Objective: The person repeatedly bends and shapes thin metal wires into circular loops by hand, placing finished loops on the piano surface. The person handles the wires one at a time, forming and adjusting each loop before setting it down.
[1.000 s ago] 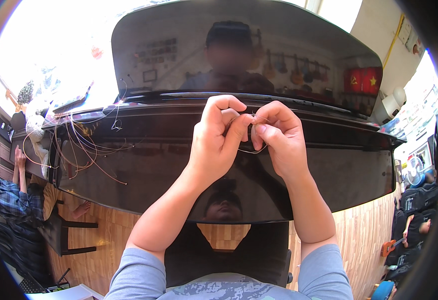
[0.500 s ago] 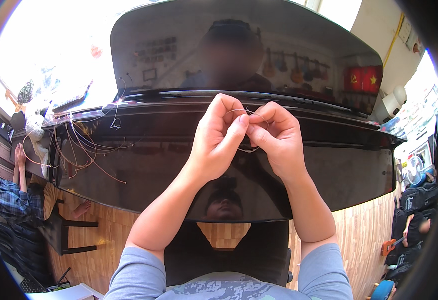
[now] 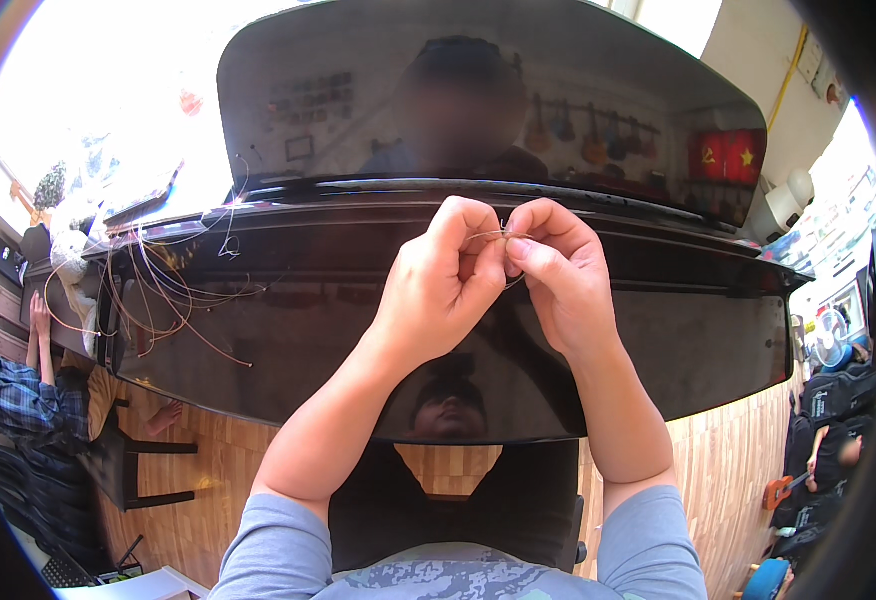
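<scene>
In front of the glossy black piano (image 3: 678, 330), my two hands meet at the fingertips. A thin metal string (image 3: 504, 233), bent into a small loop, runs between them. My left hand (image 3: 438, 275) is closed, thumb and bent forefinger pinching one side of it. My right hand (image 3: 568, 275) pinches the other side, its thumb almost touching the left fingers. A short piece of the string pokes up where the fingertips meet. Much of the loop is hidden behind the fingers. Several loose, curling strings (image 3: 190, 322) hang over the piano's left end, apart from my hands.
The raised, mirror-like panel (image 3: 358, 120) stands behind my hands. A person in a plaid shirt (image 3: 23, 400) sits at the far left, by a black stool (image 3: 148, 470). At the right are black bags (image 3: 838, 395), a fan (image 3: 831, 335) and a small orange-brown instrument (image 3: 778, 493).
Both hands have shifted slightly, the left fingertips moving right toward the right hand. The pinches are tighter together, and less of the string's loop shows.
</scene>
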Motion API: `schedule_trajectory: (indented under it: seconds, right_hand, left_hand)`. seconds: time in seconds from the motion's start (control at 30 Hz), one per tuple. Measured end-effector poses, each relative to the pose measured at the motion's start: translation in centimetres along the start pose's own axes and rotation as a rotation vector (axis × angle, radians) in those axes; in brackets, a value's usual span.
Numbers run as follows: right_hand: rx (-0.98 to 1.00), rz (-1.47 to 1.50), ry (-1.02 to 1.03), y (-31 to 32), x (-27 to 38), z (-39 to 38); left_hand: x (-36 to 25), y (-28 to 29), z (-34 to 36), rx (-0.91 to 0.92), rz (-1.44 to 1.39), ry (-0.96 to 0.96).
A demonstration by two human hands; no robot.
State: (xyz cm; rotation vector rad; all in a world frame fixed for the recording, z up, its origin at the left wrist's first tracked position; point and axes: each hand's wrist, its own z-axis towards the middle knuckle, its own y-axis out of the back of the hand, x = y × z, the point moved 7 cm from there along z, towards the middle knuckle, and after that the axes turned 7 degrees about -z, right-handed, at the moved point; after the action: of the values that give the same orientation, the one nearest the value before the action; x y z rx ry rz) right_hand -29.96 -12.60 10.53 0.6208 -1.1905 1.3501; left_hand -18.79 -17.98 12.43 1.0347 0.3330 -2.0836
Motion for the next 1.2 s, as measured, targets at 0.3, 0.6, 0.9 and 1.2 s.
schedule_trajectory:
  seconds: [0.3, 0.6, 0.9, 1.2]
  right_hand:
    - [0.025, 0.086, -0.023, -0.1, -0.2, 0.1]
    - [0.067, 0.116, -0.09, -0.1, -0.8, 0.0]
    - [0.102, 0.119, -0.107, -0.6, -0.7, 0.1]
    - [0.155, 0.134, -0.119, -0.3, -0.8, 0.3]
  left_hand:
    - [-0.1, -0.1, 0.1, 0.011, -0.015, 0.039]
    - [0.1, -0.1, -0.1, -0.019, -0.17, 0.085]
    - [0.8, 0.0, -0.1, -0.018, -0.31, 0.15]
    - [1.0, 0.0, -0.1, -0.035, -0.361, 0.159]
